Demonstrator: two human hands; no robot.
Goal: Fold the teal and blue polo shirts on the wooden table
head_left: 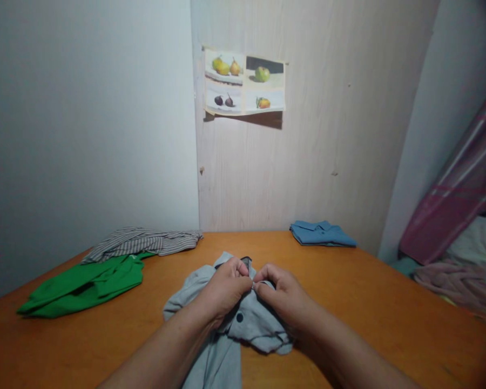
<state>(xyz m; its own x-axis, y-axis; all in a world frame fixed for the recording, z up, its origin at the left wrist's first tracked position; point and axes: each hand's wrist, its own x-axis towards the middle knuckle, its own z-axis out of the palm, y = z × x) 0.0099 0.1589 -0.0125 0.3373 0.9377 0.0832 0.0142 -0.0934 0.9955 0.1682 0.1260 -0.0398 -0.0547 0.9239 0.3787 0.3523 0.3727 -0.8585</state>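
Note:
A light grey collared shirt [257,324] lies bunched at the near middle of the table, with a dark round spot, perhaps a logo or button, on its front. My left hand [229,283] pinches the cloth just below the collar. Facing it, my right hand [281,292] pinches the same area, thumb and forefinger closed. The fingertips of both hands nearly meet there, and whatever small part lies between them is hidden. One part of the shirt hangs toward the near edge, below my left forearm.
On the orange wooden table [340,324], a green garment [89,283] and a striped garment [141,241] lie loosely at the left. A folded blue shirt [322,235] rests at the back right. Beyond the right edge are crumpled cloths [457,281] and a pink curtain [449,194].

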